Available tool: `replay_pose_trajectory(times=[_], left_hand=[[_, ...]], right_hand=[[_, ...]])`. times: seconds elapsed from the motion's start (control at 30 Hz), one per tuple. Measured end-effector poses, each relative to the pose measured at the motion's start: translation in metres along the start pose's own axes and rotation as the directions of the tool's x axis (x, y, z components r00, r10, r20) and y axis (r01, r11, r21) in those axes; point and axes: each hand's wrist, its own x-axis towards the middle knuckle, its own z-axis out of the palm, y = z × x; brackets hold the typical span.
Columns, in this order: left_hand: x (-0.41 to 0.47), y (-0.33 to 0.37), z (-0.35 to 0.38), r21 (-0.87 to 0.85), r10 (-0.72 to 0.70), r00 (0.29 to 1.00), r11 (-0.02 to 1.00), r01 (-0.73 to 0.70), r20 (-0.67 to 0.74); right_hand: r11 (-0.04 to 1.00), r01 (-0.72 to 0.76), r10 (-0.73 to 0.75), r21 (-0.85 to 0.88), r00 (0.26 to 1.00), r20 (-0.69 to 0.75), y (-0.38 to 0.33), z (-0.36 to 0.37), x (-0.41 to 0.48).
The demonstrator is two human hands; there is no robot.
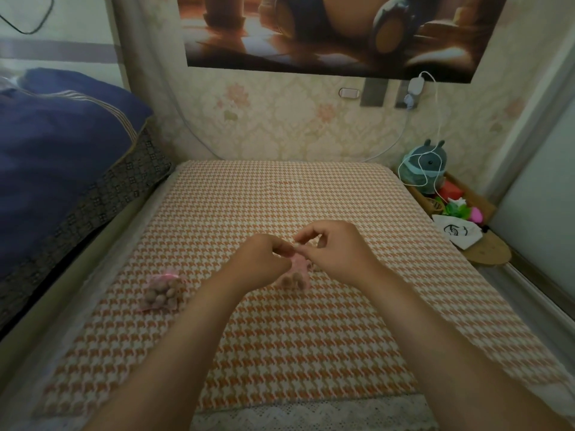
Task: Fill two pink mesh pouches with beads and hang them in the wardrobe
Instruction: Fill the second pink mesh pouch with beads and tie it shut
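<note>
Centrally, left hand (267, 256) and right hand (336, 247) held pinch grip on neck of second pink mesh pouch (297, 275) over houndstooth bed cover (311, 353); filled pouch (161, 292) lay left. Advisable: pull both sides evenly.

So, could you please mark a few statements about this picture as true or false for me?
1. The left hand and right hand both pinch the top of a pink mesh pouch. True.
2. A second pouch lies on the houndstooth cloth, to the left of the hands. True.
3. The second pouch is empty. False: brown beads show through its mesh.
4. The plush toy sits on the blue pillow. False: the toy is at the far right by the wall, and the pillow is at the left.
</note>
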Motion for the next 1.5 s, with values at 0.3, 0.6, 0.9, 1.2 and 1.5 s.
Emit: replay_pose_trajectory(times=[0.3, 0.6, 0.9, 1.2, 1.5], left_hand=[[-0.001, -0.002, -0.001, -0.033, 0.008, 1.000, 0.999, -0.008, 0.007], [0.006, -0.003, 0.000, 0.080, -0.013, 0.995, 0.997, 0.021, -0.104], [0.005, -0.001, -0.003, 0.099, -0.034, 0.996, 0.994, 0.041, -0.080], [0.011, 0.002, 0.001, 0.113, -0.003, 0.997, 0.994, 0.012, -0.081], [0.012, -0.006, -0.014, 0.056, 0.040, 0.999, 0.998, -0.040, 0.005]], right_hand=[[0.971, 0.139, -0.122, -0.192, 0.988, 0.099, 0.004, 0.011, 0.001], [0.902, 0.123, -0.016, -0.414, 0.967, 0.253, 0.008, 0.010, 0.003], [0.995, -0.070, 0.068, -0.066, 0.997, -0.035, 0.021, 0.000, 0.019], [0.916, -0.104, 0.176, -0.387, 0.972, 0.154, 0.068, 0.019, 0.047], [0.848, 0.012, 0.141, -0.531, 0.959, 0.247, 0.082, 0.030, 0.064]])
